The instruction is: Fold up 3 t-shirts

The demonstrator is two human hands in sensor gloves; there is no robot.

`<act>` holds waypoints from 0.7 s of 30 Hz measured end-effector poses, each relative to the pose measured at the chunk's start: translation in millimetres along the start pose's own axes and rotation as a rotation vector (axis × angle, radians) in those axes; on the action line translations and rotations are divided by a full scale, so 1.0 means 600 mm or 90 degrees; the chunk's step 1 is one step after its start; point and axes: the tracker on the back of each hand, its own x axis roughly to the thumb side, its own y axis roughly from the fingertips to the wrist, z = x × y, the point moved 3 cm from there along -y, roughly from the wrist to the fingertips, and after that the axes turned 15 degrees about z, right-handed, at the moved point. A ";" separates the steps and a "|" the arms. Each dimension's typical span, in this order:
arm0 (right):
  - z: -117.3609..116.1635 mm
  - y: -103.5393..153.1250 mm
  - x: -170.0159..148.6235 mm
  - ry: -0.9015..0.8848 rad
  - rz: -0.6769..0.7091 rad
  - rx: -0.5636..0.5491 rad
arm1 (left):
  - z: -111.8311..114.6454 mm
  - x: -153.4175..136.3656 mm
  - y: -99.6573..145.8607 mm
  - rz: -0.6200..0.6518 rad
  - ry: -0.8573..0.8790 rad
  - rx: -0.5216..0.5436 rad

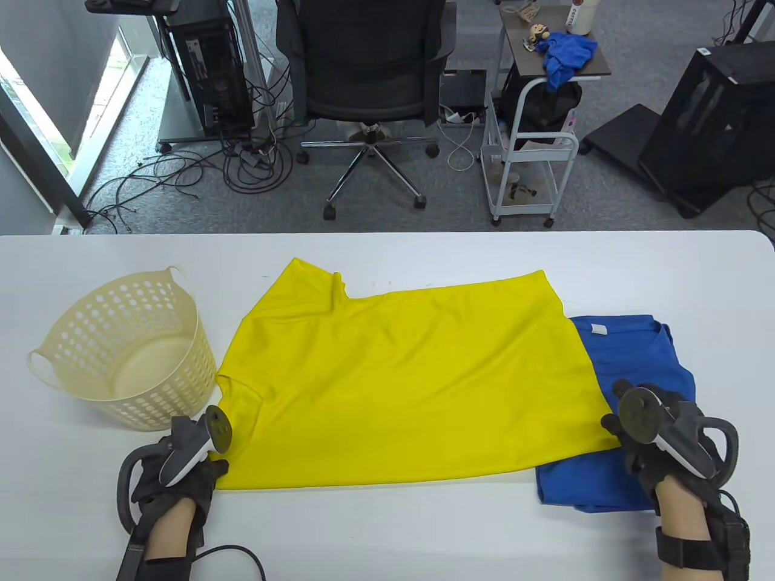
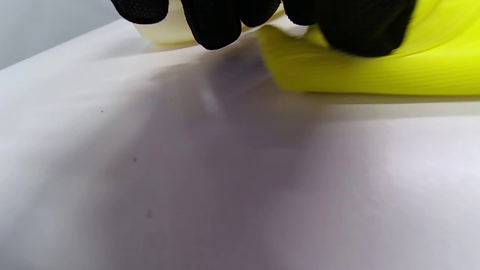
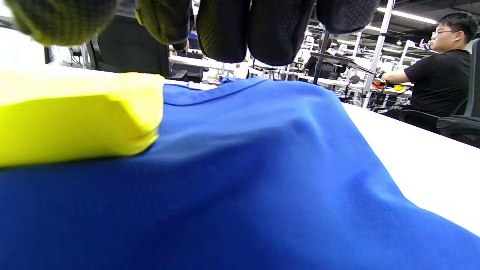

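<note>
A yellow t-shirt (image 1: 399, 375) lies flat across the middle of the white table (image 1: 387, 532), collar end to the left. Its right end overlaps a folded blue t-shirt (image 1: 636, 363). My left hand (image 1: 203, 463) is at the yellow shirt's near left corner. In the left wrist view one fingertip (image 2: 360, 30) rests on the yellow cloth (image 2: 375, 71), and the other fingers hang beside the edge. My right hand (image 1: 623, 426) is at the near right corner. In the right wrist view its fingers (image 3: 240, 30) hang spread above the yellow corner (image 3: 75, 116) and the blue shirt (image 3: 240, 180), holding nothing.
An empty cream perforated basket (image 1: 127, 357) stands at the table's left, close to my left hand. Beyond the far edge of the table are an office chair (image 1: 369, 72) and a white cart (image 1: 533, 157) holding blue cloth. A glove cable (image 1: 236, 554) trails by my left wrist.
</note>
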 end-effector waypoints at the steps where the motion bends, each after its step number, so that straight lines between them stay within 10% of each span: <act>1: 0.002 0.000 0.004 -0.001 0.006 -0.006 | 0.000 -0.004 -0.001 -0.007 -0.023 -0.001; 7: 0.017 0.000 0.029 -0.012 0.049 -0.026 | -0.038 0.055 0.030 0.082 0.013 0.098; 15: 0.031 0.006 0.061 -0.007 0.099 -0.048 | -0.082 0.332 0.052 0.302 -0.020 0.074; 21: 0.022 0.007 0.059 -0.015 0.099 -0.037 | -0.045 0.467 0.052 0.290 -0.206 0.048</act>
